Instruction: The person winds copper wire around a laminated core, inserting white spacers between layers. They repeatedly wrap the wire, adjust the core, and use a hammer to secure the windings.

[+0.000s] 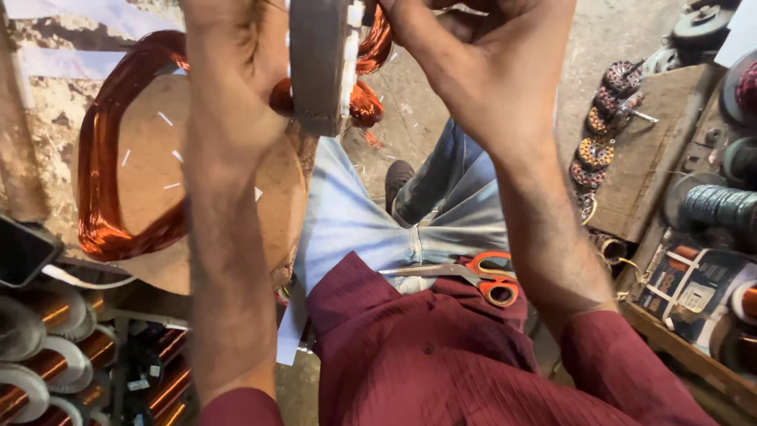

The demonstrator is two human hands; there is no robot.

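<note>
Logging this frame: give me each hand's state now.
Left hand: closed on the grey motor stator with copper windings.
Right hand: fingers curled at the stator's top; grip cannot be told.

Orange-handled scissors (473,276) resting on lap; copper wire coil (106,158) lying on round wooden stool (213,181); wire spools (47,355) lower left; phone (22,251) beside.

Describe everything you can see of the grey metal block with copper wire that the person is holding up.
The grey metal block looks like a motor stator seen edge-on: a dull grey, flat-sided body with a row of white insulating strips along its right edge. Glossy orange copper windings bulge out beyond that edge, above and below. It is held up close to the camera, above the lap, its top cut off by the frame. The left hand grips its left side; the right hand reaches its upper right by the windings.
</note>
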